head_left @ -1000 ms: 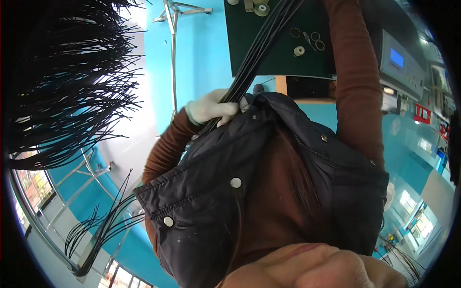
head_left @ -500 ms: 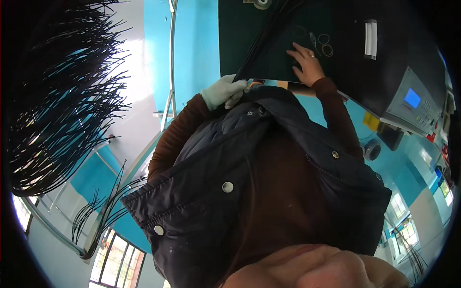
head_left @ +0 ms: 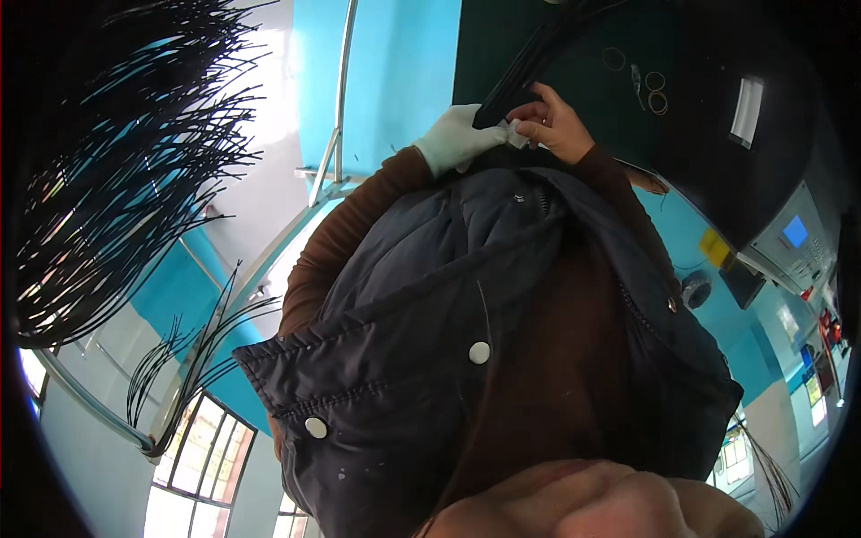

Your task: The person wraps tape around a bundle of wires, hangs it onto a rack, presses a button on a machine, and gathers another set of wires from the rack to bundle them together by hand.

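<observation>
My left hand [head_left: 457, 139], in a white glove, is closed around a bundle of black cables [head_left: 531, 65] that runs up across a dark green work surface [head_left: 700, 54]. My right hand [head_left: 558, 121] is bare. It sits right beside the gloved hand and pinches a small white piece [head_left: 517, 134] against the bundle. Both brown sleeves reach up over my dark padded vest [head_left: 466, 332], which fills the middle of the view and hides the lower part of the bundle.
Several small rings [head_left: 655, 90] and a white strip [head_left: 746, 99] lie on the dark surface. A grey machine with a blue screen [head_left: 794, 231] stands at the right. Many loose black cables [head_left: 117, 179] fan out at the left beside a metal rail [head_left: 336, 125].
My right hand has drawn back from the rings on the dark surface to the bundle, and now meets the gloved left hand. The left hand keeps its hold on the cables.
</observation>
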The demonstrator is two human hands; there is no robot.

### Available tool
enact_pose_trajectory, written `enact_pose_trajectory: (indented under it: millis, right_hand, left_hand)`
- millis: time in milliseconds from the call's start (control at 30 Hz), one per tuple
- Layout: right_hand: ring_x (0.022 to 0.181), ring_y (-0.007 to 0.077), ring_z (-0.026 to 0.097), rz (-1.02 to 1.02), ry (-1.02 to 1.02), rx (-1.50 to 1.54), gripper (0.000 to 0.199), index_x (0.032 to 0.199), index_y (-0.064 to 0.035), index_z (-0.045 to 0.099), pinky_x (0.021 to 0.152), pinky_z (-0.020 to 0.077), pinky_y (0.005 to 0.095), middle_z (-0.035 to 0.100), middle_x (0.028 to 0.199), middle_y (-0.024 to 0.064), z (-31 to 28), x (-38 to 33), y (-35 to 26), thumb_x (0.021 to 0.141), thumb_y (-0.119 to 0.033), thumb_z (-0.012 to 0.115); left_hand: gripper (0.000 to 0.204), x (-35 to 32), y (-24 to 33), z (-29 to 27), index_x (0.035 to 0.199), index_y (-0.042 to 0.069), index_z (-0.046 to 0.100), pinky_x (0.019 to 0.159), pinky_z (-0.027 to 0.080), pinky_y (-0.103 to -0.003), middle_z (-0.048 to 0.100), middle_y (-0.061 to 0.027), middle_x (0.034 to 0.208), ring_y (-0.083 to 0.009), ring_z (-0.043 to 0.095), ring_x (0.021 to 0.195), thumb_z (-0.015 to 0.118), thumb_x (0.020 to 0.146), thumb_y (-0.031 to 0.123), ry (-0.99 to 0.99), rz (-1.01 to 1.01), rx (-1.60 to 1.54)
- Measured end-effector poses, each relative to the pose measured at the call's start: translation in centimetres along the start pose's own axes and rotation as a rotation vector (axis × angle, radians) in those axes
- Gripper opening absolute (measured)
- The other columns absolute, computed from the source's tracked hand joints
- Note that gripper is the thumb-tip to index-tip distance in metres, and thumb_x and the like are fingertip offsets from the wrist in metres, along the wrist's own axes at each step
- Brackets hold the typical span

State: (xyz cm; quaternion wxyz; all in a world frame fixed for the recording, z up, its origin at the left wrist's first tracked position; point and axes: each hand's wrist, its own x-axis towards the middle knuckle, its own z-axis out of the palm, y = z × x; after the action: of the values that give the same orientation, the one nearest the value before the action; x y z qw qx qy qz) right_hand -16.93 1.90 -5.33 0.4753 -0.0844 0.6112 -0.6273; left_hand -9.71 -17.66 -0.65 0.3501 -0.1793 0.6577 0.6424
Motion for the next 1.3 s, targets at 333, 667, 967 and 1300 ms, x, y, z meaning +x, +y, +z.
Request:
enact_pose_trajectory:
  millis: [333,667,967,1300]
  right_hand:
    - [0.066,0.0072,0.053,0.082,0.088,-0.102,0.032,0.108,-0.0032,0.053,0.050,0.0416,0.0208,0.060,0.084,0.0029,1.1,0.2,0.8,0.084,-0.022,0.061]
    - [0.081,0.0069,0.051,-0.008,-0.141,0.106,0.014,0.090,-0.0060,0.057,0.072,0.0411,0.0223,0.058,0.089,0.0044,0.9,-0.4,2.4,0.086,-0.018,0.052]
    - [0.052,0.0074,0.050,0.160,0.065,0.181,0.008,0.080,-0.0080,0.056,0.043,0.0357,0.0205,0.056,0.064,0.0011,1.2,0.3,2.3,0.082,-0.016,0.054]
    - [0.055,0.0081,0.053,0.283,0.153,0.161,0.009,0.079,-0.0093,0.055,0.042,0.0352,0.0193,0.057,0.069,0.0013,-0.6,1.6,1.2,0.078,-0.018,0.058]
  left_hand:
    - [0.028,0.1,-0.1,0.2,0.083,-0.001,0.056,0.036,0.035,-0.026,0.048,-0.0023,0.053,-0.0106,0.045,0.039,0.060,0.079,0.027,0.060,0.019,-0.082]
    - [0.025,1.4,-2.4,0.1,0.085,-0.001,0.060,0.042,0.037,-0.023,0.055,-0.0009,0.061,-0.0065,0.048,0.048,0.059,0.080,0.024,0.158,0.143,0.068]
    - [0.027,2.1,-3.4,0.4,0.088,-0.002,0.060,0.054,0.043,-0.026,0.060,-0.0040,0.068,-0.0093,0.053,0.059,0.059,0.079,0.023,0.234,0.147,0.190]
    - [0.052,2.2,-2.6,0.0,0.110,-0.004,0.052,0.050,0.044,-0.031,0.059,-0.0127,0.064,-0.0216,0.058,0.056,0.058,0.079,0.038,0.166,0.062,0.058]
